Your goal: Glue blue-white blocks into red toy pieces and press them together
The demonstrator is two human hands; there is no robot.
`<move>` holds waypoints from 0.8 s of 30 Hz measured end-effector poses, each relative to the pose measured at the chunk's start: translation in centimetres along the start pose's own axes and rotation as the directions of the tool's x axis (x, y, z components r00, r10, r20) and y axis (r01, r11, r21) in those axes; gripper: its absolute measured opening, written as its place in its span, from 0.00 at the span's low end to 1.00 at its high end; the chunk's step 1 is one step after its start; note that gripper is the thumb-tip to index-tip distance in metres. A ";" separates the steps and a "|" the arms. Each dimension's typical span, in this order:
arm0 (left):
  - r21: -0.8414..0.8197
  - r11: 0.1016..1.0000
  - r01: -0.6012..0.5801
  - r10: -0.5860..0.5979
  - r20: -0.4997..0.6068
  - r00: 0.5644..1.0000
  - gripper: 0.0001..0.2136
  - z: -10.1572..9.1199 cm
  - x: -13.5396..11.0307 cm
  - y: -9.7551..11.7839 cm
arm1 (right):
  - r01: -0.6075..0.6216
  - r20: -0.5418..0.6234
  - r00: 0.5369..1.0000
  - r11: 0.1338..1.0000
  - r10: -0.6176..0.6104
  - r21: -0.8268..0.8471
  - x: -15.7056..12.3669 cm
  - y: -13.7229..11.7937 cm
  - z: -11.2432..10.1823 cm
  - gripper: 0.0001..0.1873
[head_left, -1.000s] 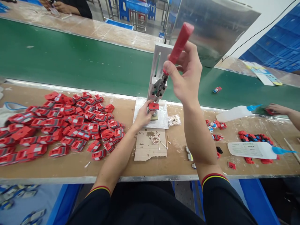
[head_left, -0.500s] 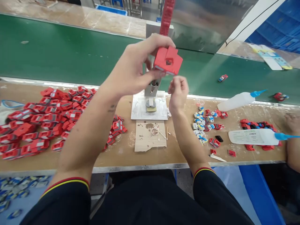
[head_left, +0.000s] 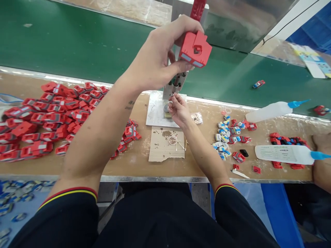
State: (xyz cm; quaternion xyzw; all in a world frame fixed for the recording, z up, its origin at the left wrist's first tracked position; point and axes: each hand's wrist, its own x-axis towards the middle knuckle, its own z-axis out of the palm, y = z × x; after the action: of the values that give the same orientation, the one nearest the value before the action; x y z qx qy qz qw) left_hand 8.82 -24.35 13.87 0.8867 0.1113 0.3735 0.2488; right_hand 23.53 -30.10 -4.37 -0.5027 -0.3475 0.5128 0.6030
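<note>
Raised in front of the press, my left hand point(head_left: 165, 55) grips a red toy car body point(head_left: 203, 55) with a square hole and pale window patches. Lower down, my right hand point(head_left: 179, 108) has its fingertips pinched together over the press fixture point(head_left: 166, 109); whatever is in them is too small to make out. That fixture sits on a metal base plate point(head_left: 154, 113), under the press column point(head_left: 168, 90). Part of the fixture is hidden behind my right fingers. A red press lever point(head_left: 198, 9) rises just beyond my left hand.
Red car bodies point(head_left: 54, 117) lie heaped at left. Stained cardboard point(head_left: 157, 146) bears cotton swabs point(head_left: 177, 144). Small blue-and-white parts point(head_left: 221, 139) lie at right, near two squeeze bottles point(head_left: 284, 154) point(head_left: 269, 111). A green conveyor belt point(head_left: 90, 44) runs behind; another person's arm point(head_left: 322, 168) is at far right.
My right hand has moved down and left from near the red car body to the press fixture. My left hand has gone up and right, tilting the body so its window patches show.
</note>
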 end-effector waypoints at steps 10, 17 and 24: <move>-0.004 0.998 0.057 -0.057 -0.021 0.998 0.22 0.0 0.0 0.5 | -0.247 0.113 0.968 0.929 0.223 0.275 0.4 -1.9 2.6 0.29; -0.013 0.994 0.107 -0.107 -0.014 0.994 0.22 -0.1 0.2 1.1 | -0.159 0.185 0.974 0.976 0.131 0.146 -0.4 -2.6 2.0 0.25; -0.063 0.992 0.111 -0.114 -0.032 0.993 0.21 0.1 0.1 1.0 | -0.247 0.223 0.956 0.932 0.190 0.264 -0.2 -2.0 1.6 0.35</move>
State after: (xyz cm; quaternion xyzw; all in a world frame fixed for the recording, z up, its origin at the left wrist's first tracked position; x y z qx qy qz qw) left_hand 8.96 -25.19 14.46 0.8642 0.1540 0.3779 0.2944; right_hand 22.48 -29.81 -2.04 -0.3925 -0.2676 0.6688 0.5719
